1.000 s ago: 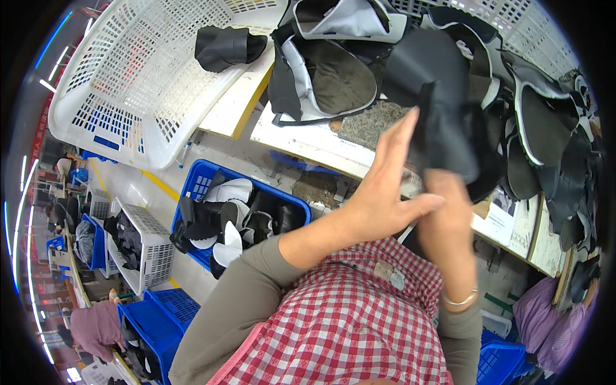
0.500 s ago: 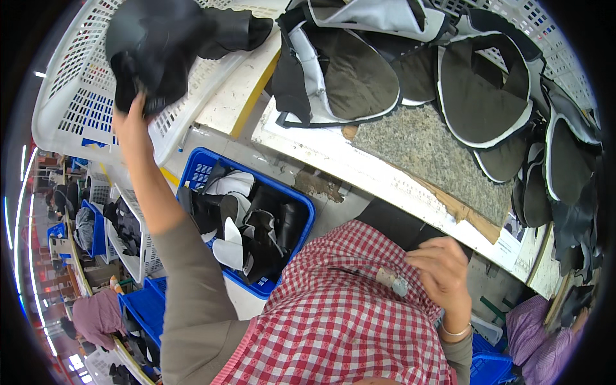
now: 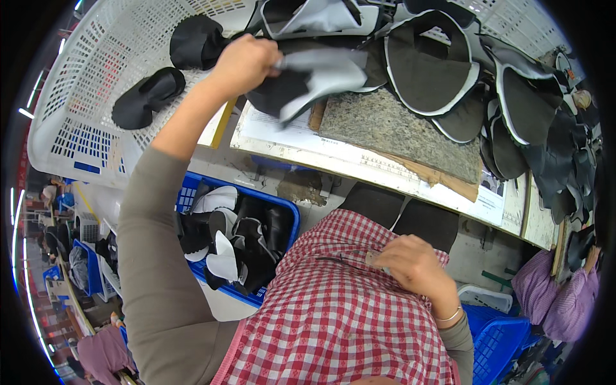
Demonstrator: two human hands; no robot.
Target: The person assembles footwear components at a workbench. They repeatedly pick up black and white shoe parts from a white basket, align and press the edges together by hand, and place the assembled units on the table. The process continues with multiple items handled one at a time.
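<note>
My left hand is closed on the edge of a black boot upper with pale grey lining, smeared by motion. It hangs over the near side of the workbench, where more boot uppers lie spread in a row. Against my checked apron rests my right hand. Its fingers are curled, their tips by a small tan spot on the cloth; whatever they hold, if anything, is hidden. Black shoe pieces lie in the white basket at the far left.
A stone slab on a wooden board lies along the white bench edge. Below stands a blue basket of black and white boot pieces. Another blue basket is at the lower right, near a person in a purple sleeve.
My left hand has moved right from the white basket to the bench and let go of a black piece. It now holds a boot upper. My right hand has shifted slightly left.
</note>
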